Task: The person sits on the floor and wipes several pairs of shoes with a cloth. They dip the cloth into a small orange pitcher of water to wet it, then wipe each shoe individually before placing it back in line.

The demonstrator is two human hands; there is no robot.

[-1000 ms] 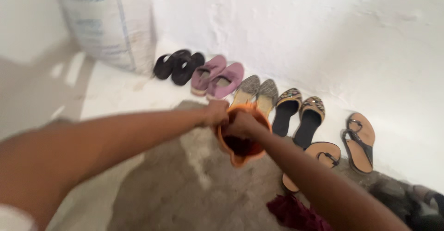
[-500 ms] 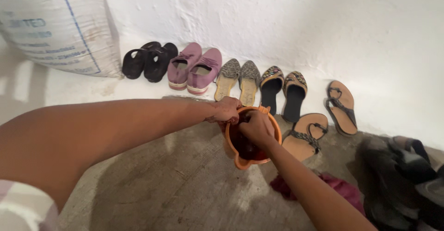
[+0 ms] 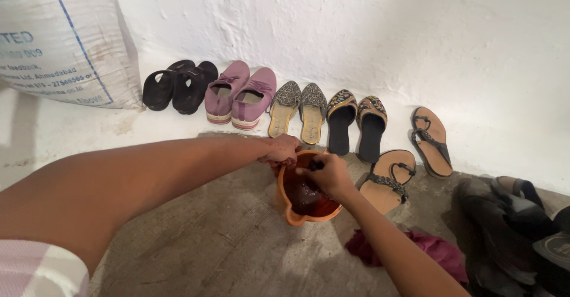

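Head view: right hand (image 3: 330,175) is reaching forward from lower right, wrist bent down, fingers curled shut over the rim of the orange mug (image 3: 292,212) and pinching something small and dark; what it is, cannot tell. Left hand (image 3: 280,149) is stretching in from the left on a long, nearly straight arm, fingers gripping the far rim.

Versus half a second ago: both hands are sitting in the same grip; the view has shifted, so mug and shoes are appearing slightly lower and further left.

Mug is standing on the grey concrete floor (image 3: 225,243), mouth upward and tipped a little toward the camera, spout pointing toward the camera.

Just beyond it a row of shoes is lining the white wall: black sandals (image 3: 178,85), mauve shoes (image 3: 240,98), patterned flats (image 3: 297,107). Maroon cloth (image 3: 436,252) is lying near, at the right.
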